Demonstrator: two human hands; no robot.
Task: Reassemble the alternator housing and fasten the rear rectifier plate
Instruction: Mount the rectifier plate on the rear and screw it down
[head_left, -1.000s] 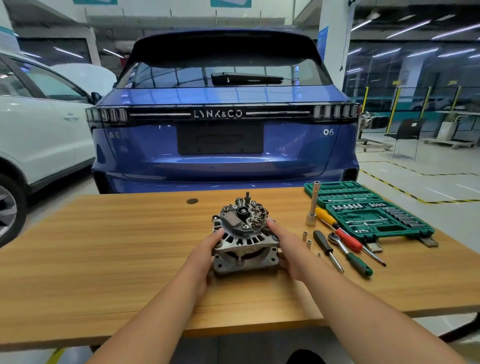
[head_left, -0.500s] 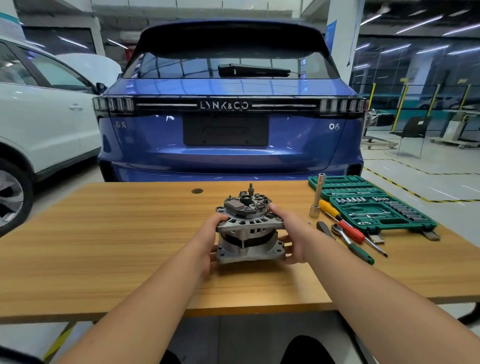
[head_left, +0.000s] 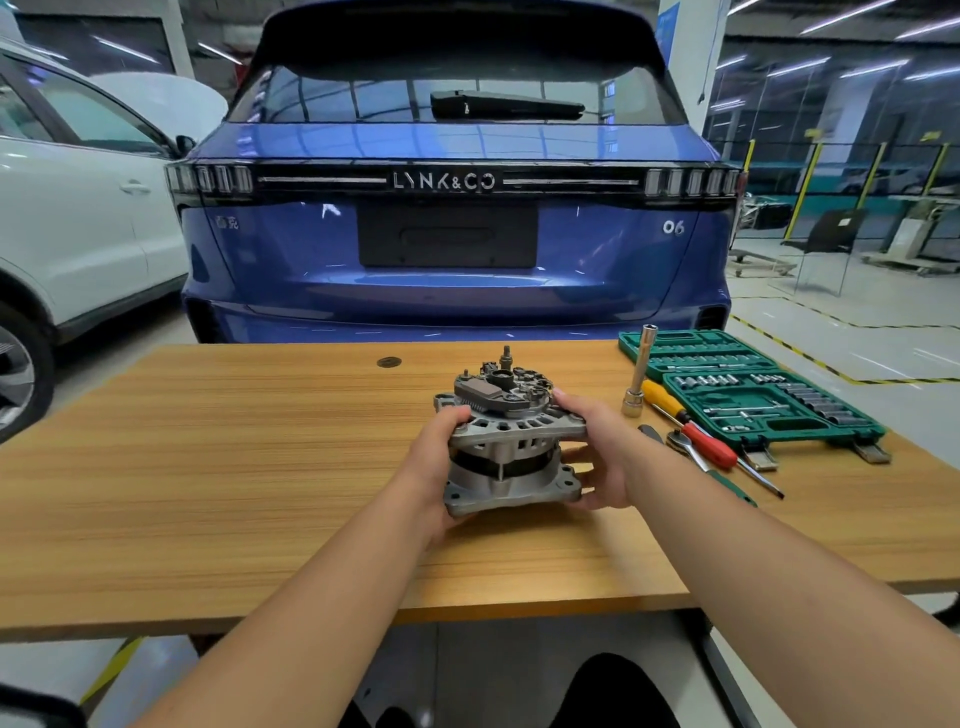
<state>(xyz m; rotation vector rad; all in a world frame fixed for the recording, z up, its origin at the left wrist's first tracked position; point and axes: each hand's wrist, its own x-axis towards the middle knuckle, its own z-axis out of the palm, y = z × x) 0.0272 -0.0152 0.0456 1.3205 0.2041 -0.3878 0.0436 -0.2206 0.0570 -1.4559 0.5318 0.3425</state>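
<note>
The grey cast-metal alternator (head_left: 511, 441) sits mid-frame on the wooden table (head_left: 208, 467), rectifier plate (head_left: 501, 387) uppermost. The left hand (head_left: 439, 457) and right hand (head_left: 597, 452) clasp its sides. An open green socket case (head_left: 748, 395) lies at right.

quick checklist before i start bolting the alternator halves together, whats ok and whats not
1. Both hands on alternator: ok, left hand and right hand hold its sides.
2. Housing halves closed: not ok, a dark gap shows between them.
3. Rectifier plate on top: ok; fastened, cannot tell.
4. Tools within reach: ok, ratchet, screwdrivers and socket set lie to the right.
5. Housing bolts located: cannot tell.
6. Table space: ok.
</note>
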